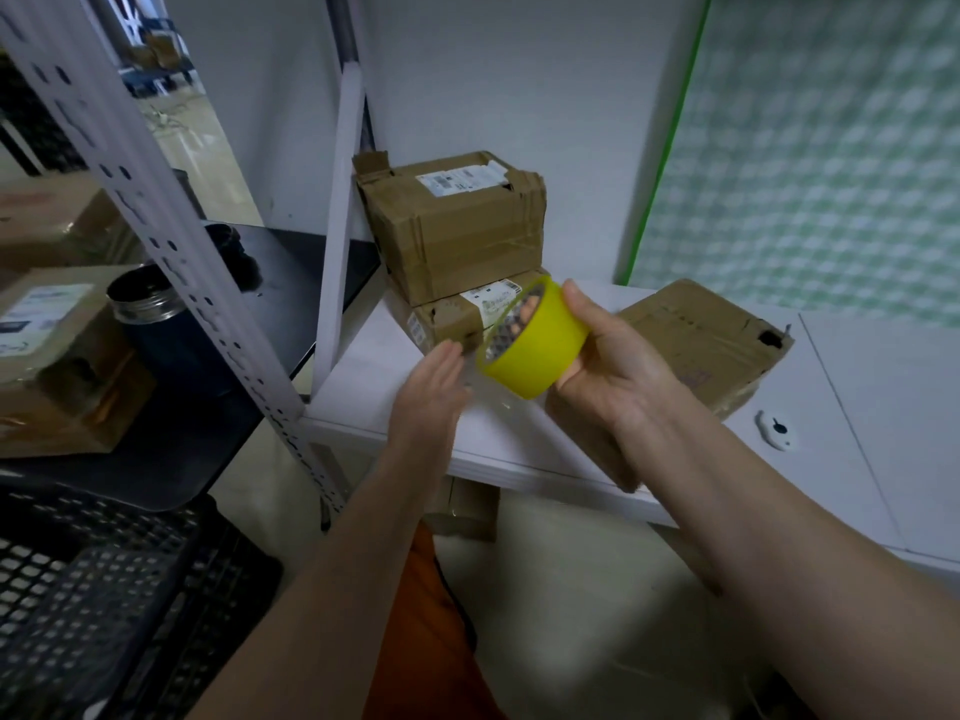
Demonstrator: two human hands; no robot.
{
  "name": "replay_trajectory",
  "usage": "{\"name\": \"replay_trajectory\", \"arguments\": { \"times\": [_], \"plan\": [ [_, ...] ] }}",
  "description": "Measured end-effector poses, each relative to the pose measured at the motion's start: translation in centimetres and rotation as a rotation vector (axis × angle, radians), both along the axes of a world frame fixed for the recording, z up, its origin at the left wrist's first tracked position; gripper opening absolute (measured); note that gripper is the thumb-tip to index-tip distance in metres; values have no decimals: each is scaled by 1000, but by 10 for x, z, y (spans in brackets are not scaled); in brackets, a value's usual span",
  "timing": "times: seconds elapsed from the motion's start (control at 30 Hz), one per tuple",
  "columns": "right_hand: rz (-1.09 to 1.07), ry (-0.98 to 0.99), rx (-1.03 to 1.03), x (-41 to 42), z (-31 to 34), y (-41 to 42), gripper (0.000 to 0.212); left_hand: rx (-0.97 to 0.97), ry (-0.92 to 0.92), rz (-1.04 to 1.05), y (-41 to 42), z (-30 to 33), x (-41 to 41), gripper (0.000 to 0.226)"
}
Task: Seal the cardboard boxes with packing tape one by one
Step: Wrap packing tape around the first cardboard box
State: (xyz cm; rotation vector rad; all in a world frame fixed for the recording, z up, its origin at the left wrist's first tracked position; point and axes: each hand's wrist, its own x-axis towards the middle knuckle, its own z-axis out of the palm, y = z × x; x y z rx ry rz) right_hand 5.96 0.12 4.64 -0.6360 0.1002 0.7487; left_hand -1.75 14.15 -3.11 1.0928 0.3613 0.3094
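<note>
My right hand [605, 366] gripped the yellow tape roll [535, 345], thumb on top and fingers curled beneath it, its open core turned toward my left. My left hand [431, 392] was flat with straight fingers, just beside the roll's near edge; whether it touched, I could not tell. Behind the roll, two cardboard boxes stood stacked on the white tabletop [374, 376], the top box [452, 226] dented and bearing a white label, the bottom box [452, 317] partly hidden by the roll. A third box [711, 340] lay tilted under my right hand. To the left stood a metal rack [130, 163], with a dark flask [156, 324] on its black shelf.
</note>
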Motion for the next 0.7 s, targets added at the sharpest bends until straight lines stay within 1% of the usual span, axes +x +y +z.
{"name": "replay_trajectory", "arguments": {
  "times": [0.03, 0.1, 0.2, 0.37, 0.47, 0.53, 0.63, 0.67, 0.7],
  "plan": [
    [-16, 29, 32, 0, 4, -6, 19, -42, -38, -13, -7, 8, 0, 51],
    [-44, 66, 95, -2, 12, -17, 21, -53, -72, -37, -25, 22, -1, 52],
    [-73, 59, 138, -5, 24, -34, 23, -100, -109, -91, -53, 37, -3, 51],
    [-154, 66, 189, -6, 32, -67, 22, -179, -81, -85, -87, 49, -8, 37],
    [-201, 60, 216, -8, 34, -84, 24, -197, -93, -82, -102, 55, -10, 25],
    [-207, 32, 232, -10, 35, -94, 24, -177, -94, -53, -114, 61, -9, 16],
    [-214, -19, 233, -16, 37, -109, 23, -113, -20, 37, -132, 68, -1, 14],
    [-223, -39, 211, -17, 37, -114, 22, -92, 10, 66, -138, 70, 3, 14],
    [-230, -81, 143, -19, 37, -120, 21, -61, 35, 98, -142, 72, 6, 14]
  ]
}}
